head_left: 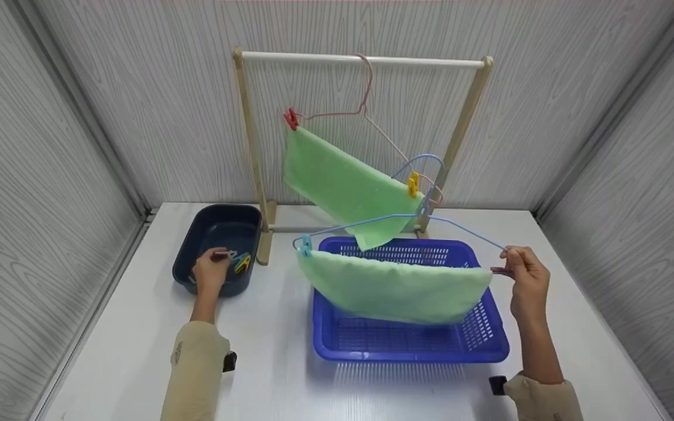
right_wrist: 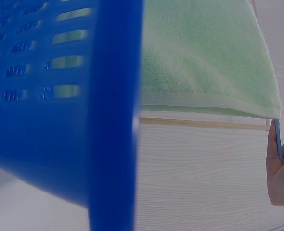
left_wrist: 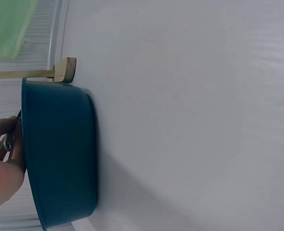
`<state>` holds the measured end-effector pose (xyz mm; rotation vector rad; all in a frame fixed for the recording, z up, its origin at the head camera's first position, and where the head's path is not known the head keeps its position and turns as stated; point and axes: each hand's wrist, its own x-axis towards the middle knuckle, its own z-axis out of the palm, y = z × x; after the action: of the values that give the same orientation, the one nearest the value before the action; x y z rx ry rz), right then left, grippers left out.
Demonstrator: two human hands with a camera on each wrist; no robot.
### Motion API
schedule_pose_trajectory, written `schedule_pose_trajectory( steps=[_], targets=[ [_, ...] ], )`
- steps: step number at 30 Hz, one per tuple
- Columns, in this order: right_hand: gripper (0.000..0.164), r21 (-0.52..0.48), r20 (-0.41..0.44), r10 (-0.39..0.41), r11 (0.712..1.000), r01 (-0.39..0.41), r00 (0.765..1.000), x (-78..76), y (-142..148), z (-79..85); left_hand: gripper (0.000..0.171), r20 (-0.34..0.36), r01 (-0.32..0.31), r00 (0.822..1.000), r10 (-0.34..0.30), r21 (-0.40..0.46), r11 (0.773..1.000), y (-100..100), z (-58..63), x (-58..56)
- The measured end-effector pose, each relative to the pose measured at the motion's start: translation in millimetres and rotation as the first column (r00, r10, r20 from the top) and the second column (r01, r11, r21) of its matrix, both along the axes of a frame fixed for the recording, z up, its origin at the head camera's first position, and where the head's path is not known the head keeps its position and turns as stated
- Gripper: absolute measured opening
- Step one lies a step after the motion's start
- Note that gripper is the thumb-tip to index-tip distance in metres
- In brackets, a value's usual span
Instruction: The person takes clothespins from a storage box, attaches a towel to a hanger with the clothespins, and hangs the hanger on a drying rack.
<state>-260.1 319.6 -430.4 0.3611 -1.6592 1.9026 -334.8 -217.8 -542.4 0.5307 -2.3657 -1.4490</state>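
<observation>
My left hand (head_left: 210, 272) is over the dark teal basin (head_left: 182, 257) and pinches a clothespin (left_wrist: 7, 143), whose metal spring shows in the left wrist view. Several clothespins, among them a yellow one (head_left: 243, 264), show beside its fingers. With my right hand (head_left: 529, 280) I hold the right end of a blue hanger (head_left: 366, 221). From that hanger a pale green towel (head_left: 395, 286) hangs over the blue basket (head_left: 413, 355). A light blue clothespin (head_left: 306, 245) clips the towel's left corner. The towel's right corner reaches close to my right fingers.
Behind stands a drying rack with a white bar (head_left: 313, 57) and wooden legs. A pink hanger (head_left: 367, 88) hooks over it, bearing another green towel (head_left: 343, 172), clipped by red (head_left: 291, 118) and yellow (head_left: 412, 184) clothespins. Grey wood-patterned walls surround the white table (head_left: 278, 362).
</observation>
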Motion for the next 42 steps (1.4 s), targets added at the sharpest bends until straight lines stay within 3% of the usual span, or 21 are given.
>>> schedule_pose_trajectory(
  steps=[10,20,33,42],
  targets=[
    [0.019,-0.007,0.023,-0.021,1.000,0.022,1.000,-0.6,-1.4,-0.1,0.035,0.063,0.019,0.998,-0.023,0.057,0.998,-1.3,1.7,1.8],
    [0.019,-0.048,0.034,-0.028,0.998,0.030,0.999,-4.6,-2.1,-1.4,0.043,0.088,0.134,0.987,-0.137,0.036,0.990,0.6,4.4,3.5],
    [0.021,-0.045,0.028,-0.021,0.999,0.022,0.999,-6.0,-3.4,-1.4,0.040,0.058,0.142,0.988,-0.141,-0.005,0.990,4.1,5.0,5.4],
    [0.018,-0.050,0.021,-0.001,0.999,0.002,1.000,-4.8,-2.9,-1.0,0.049,0.072,0.115,0.990,-0.121,0.076,0.990,2.4,6.6,7.6]
  ],
)
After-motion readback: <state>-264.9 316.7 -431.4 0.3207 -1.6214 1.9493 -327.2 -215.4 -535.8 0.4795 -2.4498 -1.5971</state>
